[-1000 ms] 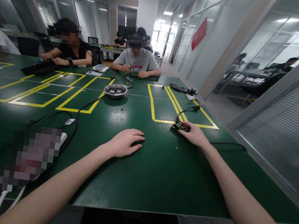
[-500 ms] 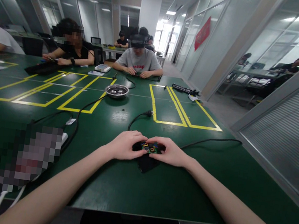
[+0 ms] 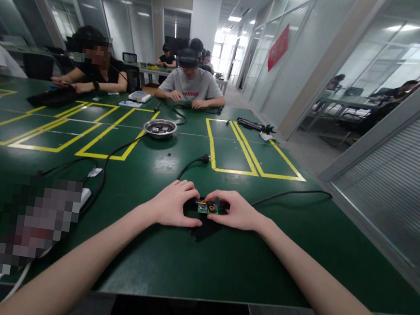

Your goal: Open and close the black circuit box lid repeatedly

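in the lower middle of the frame, the left hand and right hand meet over a small circuit board. each has its fingers curled and thumb tucked in, pinching 1 end of it. the board's parts show bare between the fingertips. a black shell pokes out just below, resting on the green table. a black cord runs off right. by my reading the board is uncovered but not clear of the shell; whether it is seated i cannot tell. a metal bowl stands well apart, upper middle.
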The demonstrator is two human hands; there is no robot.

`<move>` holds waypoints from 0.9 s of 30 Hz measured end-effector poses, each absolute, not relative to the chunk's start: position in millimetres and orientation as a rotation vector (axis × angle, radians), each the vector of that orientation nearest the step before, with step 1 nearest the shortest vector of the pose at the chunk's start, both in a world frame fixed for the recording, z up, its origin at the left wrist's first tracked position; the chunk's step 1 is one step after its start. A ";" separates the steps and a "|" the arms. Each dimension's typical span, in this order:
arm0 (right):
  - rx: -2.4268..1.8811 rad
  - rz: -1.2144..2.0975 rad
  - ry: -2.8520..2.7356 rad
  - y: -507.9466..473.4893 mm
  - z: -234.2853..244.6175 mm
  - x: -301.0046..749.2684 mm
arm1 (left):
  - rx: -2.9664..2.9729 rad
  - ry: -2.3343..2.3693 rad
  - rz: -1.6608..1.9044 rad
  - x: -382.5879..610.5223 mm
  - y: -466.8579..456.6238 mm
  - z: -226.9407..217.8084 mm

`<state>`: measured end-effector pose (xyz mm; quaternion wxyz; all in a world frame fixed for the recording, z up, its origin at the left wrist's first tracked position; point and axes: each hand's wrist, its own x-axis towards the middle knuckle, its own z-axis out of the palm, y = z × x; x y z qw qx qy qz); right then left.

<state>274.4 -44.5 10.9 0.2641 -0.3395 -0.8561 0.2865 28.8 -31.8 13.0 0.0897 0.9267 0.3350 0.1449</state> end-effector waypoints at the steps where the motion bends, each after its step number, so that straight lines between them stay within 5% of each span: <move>1: -0.915 0.778 -2.309 -44.9 10.1 273.3 | 2.762 1.007 0.431 28.2 -31.3 13.8; 27: -0.887 0.676 -2.265 -39.9 -3.9 262.9 | 2.693 1.029 0.382 11.3 -21.9 25.6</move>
